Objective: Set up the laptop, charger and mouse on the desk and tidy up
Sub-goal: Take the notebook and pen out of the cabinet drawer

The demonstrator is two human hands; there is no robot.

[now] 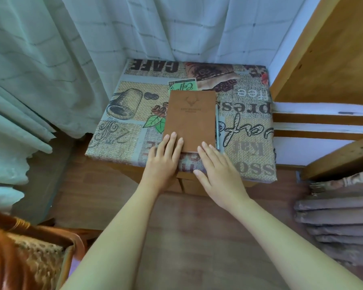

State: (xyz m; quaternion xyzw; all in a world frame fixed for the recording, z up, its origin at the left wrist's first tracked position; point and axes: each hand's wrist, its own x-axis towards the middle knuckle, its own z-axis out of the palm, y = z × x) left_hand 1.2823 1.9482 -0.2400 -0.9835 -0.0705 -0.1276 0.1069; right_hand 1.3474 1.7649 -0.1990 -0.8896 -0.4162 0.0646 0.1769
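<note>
Notebook, brown with a deer emblem, lies flat on the coffee-print tabletop, a pen just beside its right edge. I see my left hand with flat fingers on its near corner; my right hand rests spread at its near edge, gripping nothing.

Coffee-print stool bears a brown notebook; pen beside it.

We read "CAFE", upside down, on the far edge of the stool cover. Other upside-down fragments there give "pres", "ree" and "SSO". The notebook carries a stamped antler emblem; we cannot read the small line under it.
</note>
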